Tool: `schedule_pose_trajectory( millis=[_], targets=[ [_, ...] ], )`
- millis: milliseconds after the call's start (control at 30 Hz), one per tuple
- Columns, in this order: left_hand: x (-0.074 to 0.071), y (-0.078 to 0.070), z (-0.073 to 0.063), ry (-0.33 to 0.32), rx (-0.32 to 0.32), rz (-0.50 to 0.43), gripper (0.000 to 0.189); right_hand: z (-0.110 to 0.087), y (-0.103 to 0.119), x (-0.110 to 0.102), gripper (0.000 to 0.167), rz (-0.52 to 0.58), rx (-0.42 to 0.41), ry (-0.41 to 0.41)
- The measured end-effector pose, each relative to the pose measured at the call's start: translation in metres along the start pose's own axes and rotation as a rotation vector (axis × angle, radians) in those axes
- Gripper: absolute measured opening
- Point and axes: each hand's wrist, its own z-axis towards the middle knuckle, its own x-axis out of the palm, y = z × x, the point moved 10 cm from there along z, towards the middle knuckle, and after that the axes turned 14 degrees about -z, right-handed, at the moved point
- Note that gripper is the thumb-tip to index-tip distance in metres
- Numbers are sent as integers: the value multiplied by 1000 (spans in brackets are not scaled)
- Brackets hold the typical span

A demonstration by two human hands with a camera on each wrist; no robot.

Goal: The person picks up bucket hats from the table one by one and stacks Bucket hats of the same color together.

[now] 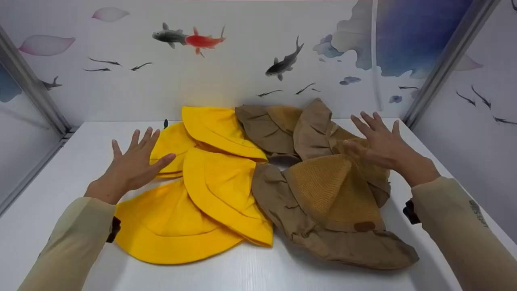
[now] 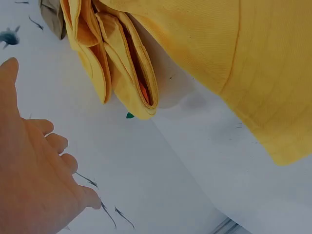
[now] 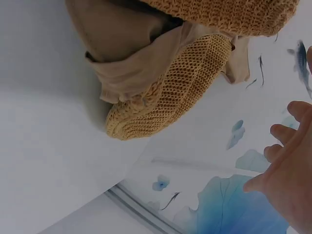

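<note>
Several yellow bucket hats (image 1: 173, 218) lie overlapping on the left half of the white table. To their right is a heap of brown hats with woven straw-coloured crowns (image 1: 327, 186) and wide cloth brims. My left hand (image 1: 135, 163) hovers with spread fingers over the left edge of the yellow hats and holds nothing. In the left wrist view this left hand (image 2: 41, 170) is apart from the yellow hats (image 2: 129, 68). Above the right side of the brown heap, my right hand (image 1: 381, 143) is spread too, its grasp bare. The right wrist view shows the right hand (image 3: 287, 165) apart from a woven crown (image 3: 170, 87).
A white panel (image 1: 234, 76) painted with fish stands behind the hats. Metal posts (image 1: 448, 64) rise at the back corners, with side panels beyond them. White tabletop (image 1: 250, 270) shows in front of the hats.
</note>
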Motion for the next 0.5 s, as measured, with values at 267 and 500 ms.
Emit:
schedule_pose_trajectory(
  millis=[267,500],
  targets=[
    [9,-11,-2,-3,30,-56,95,-3,28,-2,83,70,-55,-30],
    [14,-19,-7,4,83,-177,87,-8,58,-4,79,73,-111,-47]
  ],
)
